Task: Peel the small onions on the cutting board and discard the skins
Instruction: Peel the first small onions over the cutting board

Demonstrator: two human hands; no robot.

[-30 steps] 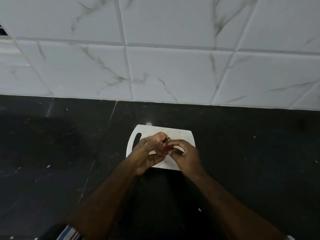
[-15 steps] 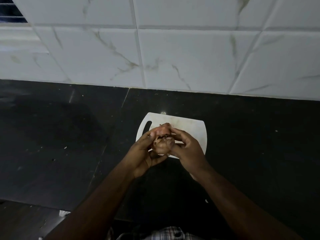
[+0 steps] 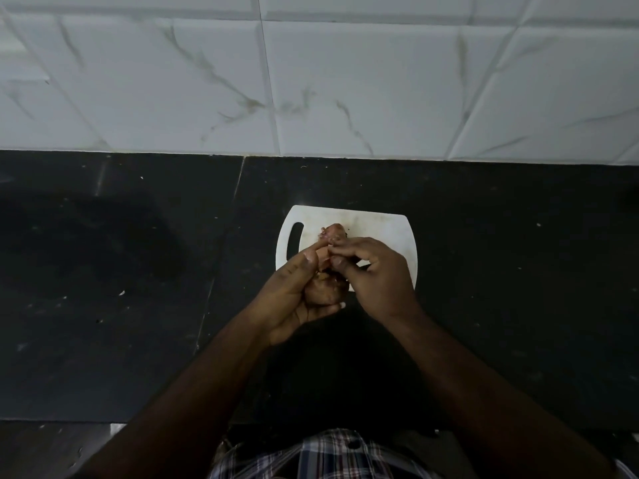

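**Peeling in mid-air, with scraps ready to stray**

Both hands met, with the white plastic cutting board [image 3: 390, 229] beneath and beyond them. The left hand [image 3: 294, 299] cupped a small brown-skinned onion [image 3: 323, 293]. The right hand [image 3: 377, 278] pinched the papery skin [image 3: 337, 276] at its top. A sharp tug would likely have flicked scraps onto the black stone countertop [image 3: 138, 271] to the left hand's side, or popped the onion from the palm.

Open counter [image 3: 138, 271] L/R of board [image 3: 390, 229]; wall [image 3: 345, 81] behind
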